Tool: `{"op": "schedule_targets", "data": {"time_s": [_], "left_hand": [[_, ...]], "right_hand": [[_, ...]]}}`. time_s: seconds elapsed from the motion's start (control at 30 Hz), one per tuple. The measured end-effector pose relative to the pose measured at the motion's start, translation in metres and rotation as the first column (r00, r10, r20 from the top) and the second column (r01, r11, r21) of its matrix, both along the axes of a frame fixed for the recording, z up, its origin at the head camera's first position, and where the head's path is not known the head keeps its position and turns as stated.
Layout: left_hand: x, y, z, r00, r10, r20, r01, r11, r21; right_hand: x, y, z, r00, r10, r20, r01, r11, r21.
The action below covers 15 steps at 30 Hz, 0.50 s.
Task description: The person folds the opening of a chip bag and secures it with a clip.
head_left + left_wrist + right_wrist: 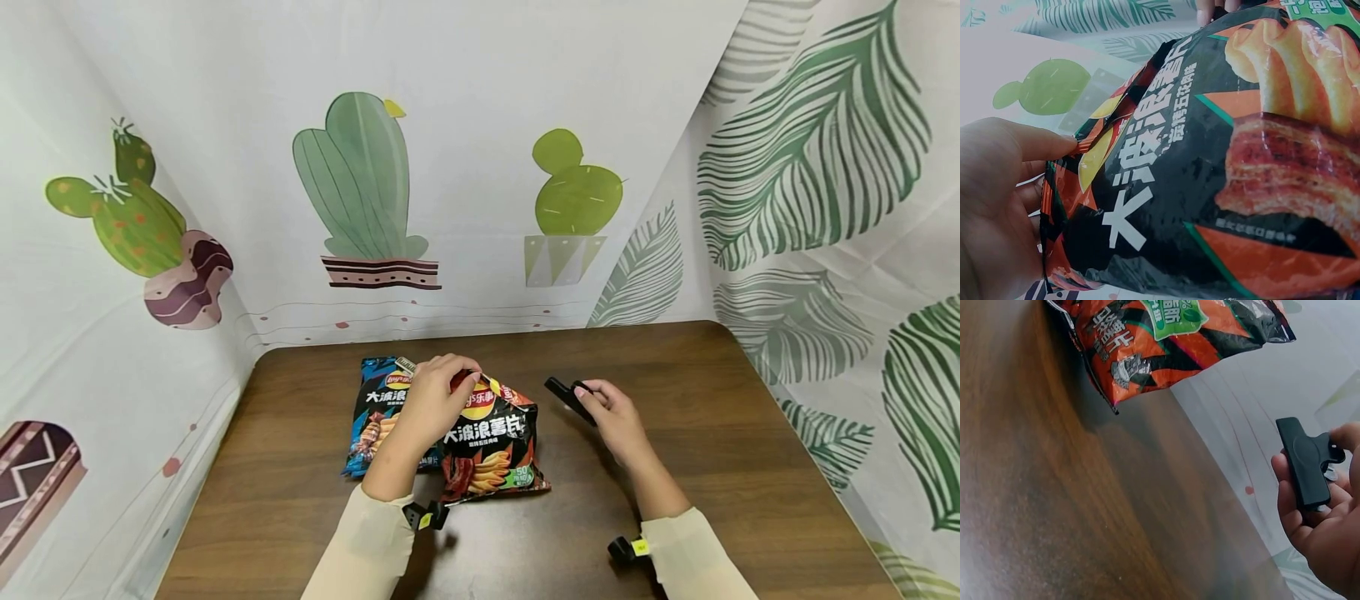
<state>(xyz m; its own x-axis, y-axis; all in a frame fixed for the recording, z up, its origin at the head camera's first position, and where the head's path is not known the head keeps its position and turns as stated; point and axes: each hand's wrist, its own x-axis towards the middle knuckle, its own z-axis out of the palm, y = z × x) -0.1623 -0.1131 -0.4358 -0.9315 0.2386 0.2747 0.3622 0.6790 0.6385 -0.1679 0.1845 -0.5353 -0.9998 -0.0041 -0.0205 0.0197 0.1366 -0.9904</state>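
My left hand [433,402] pinches the top edge of a black and orange chip bag [491,437] between thumb and fingers. The left wrist view shows the thumb [1054,142] pressed on the folded top of this bag [1141,150]. To the right of the bag, my right hand [618,423] holds a black bag clip [572,402] by its handle end. In the right wrist view the clip [1302,465] lies between thumb and fingers, apart from the bag. A blue and black chip bag [375,408] lies partly hidden behind my left hand and forearm.
Everything is on a brown wooden table [285,467]. White cloth [480,50] printed with cacti and leaves hangs behind and beside it. A small black camera is strapped on each wrist, the left one [425,515] close to the front bag's lower corner.
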Motion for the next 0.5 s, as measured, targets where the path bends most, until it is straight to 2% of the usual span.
{"op": "schedule_targets", "data": {"time_s": [0.23,0.5], "left_hand": [[-0.0001,0.0001,0.0008,1.0,0.0,-0.001,0.0,1.0,0.007],[-0.0009,-0.0004,0.0007,1.0,0.004,0.001,-0.004,1.0,0.009]], "right_hand": [[0.0018,-0.0026,0.0021,0.996,0.068,-0.063,-0.073,0.995,-0.07],[0.0048,-0.0063,0.0072,0.99,0.109,-0.086,-0.116,0.99,-0.08]]}}
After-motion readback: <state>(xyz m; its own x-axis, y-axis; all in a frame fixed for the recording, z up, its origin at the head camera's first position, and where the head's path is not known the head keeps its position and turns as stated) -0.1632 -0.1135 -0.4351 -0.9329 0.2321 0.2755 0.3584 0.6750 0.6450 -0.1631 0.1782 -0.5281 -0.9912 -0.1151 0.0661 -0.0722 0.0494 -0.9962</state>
